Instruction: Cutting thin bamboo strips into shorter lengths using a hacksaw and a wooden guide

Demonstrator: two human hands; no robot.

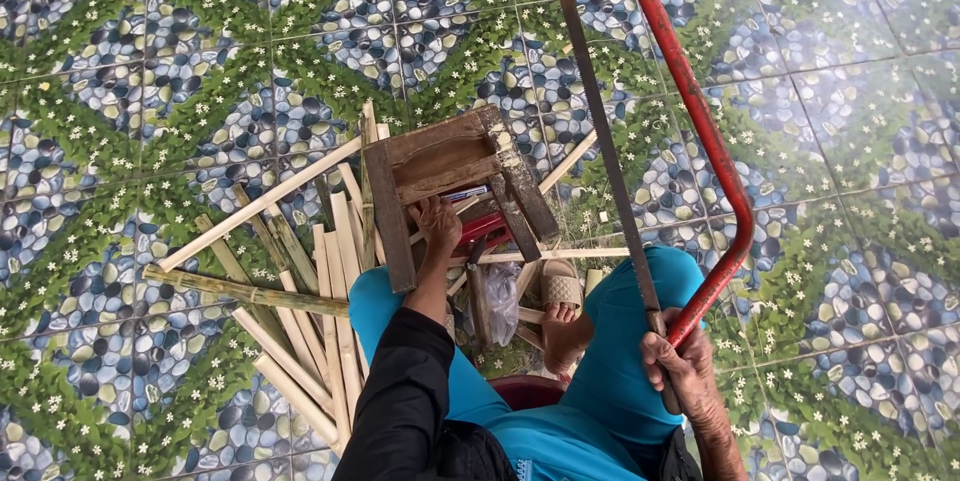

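My right hand (pixel 678 369) grips the lower end of a red-framed bow saw (pixel 706 131), which stands up toward the camera with its dark blade (pixel 600 131) running to the top of the frame. My left hand (pixel 437 223) reaches down under a small worn wooden stool (pixel 452 156) and rests beside something red (pixel 487 231) there; whether it holds anything is hidden. I sit in teal trousers, one foot in a beige sandal (pixel 560 286).
Several split bamboo strips (pixel 335 281) and a green bamboo pole (pixel 245 291) lie scattered on the patterned tile floor (pixel 150 61) to my left. A clear plastic bag (pixel 500 301) lies between my legs. A dark red seat rim (pixel 530 391) shows below.
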